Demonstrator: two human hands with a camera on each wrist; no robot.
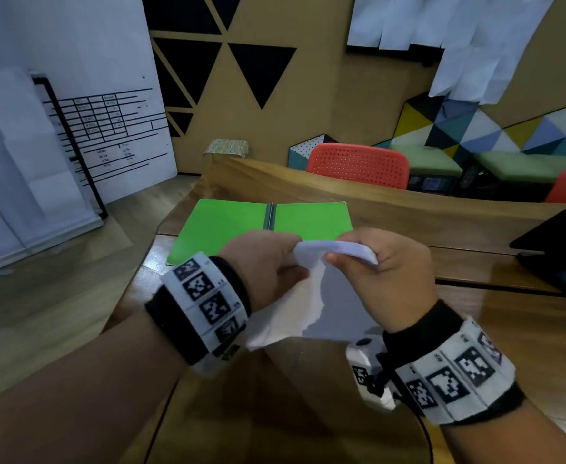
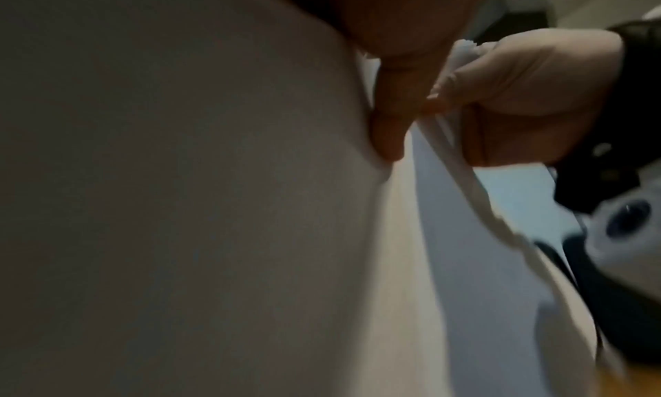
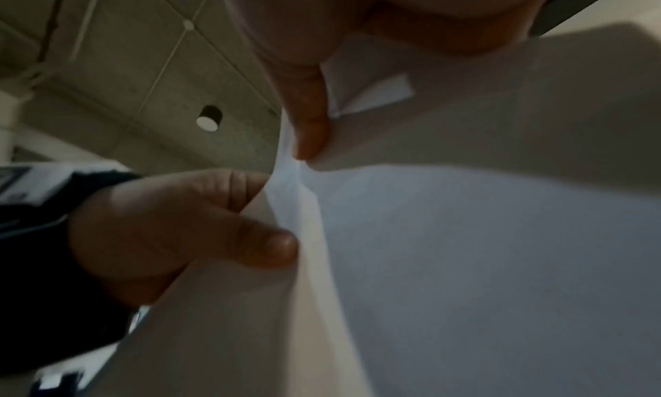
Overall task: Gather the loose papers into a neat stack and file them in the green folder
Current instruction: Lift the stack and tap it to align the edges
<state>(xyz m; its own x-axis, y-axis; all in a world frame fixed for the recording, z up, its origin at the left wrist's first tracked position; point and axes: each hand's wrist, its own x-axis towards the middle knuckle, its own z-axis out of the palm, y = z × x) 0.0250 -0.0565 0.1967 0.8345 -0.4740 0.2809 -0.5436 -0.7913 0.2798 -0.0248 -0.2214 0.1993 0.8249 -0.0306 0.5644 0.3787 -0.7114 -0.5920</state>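
Observation:
Both hands hold a bundle of white papers (image 1: pixel 311 296) upright above the wooden table (image 1: pixel 476 262), just in front of me. My left hand (image 1: pixel 268 262) grips the bundle's left upper part, thumb on the near face. My right hand (image 1: pixel 385 266) curls over its bent top edge. The sheets' edges are uneven. In the left wrist view the papers (image 2: pixel 250 205) fill the frame, with the right hand (image 2: pixel 518 98) pinching them. The right wrist view shows the papers (image 3: pixel 465 262) and the left hand (image 3: pixel 171 228). The green folder (image 1: pixel 228 226) lies open and flat beyond the hands.
A black device (image 1: pixel 556 249) sits on the table at the right. Red chairs (image 1: pixel 358 165) stand behind the table's far edge. A whiteboard panel (image 1: pixel 73 95) leans at the left over wooden floor. Sheets of paper (image 1: pixel 459 35) hang on the far wall.

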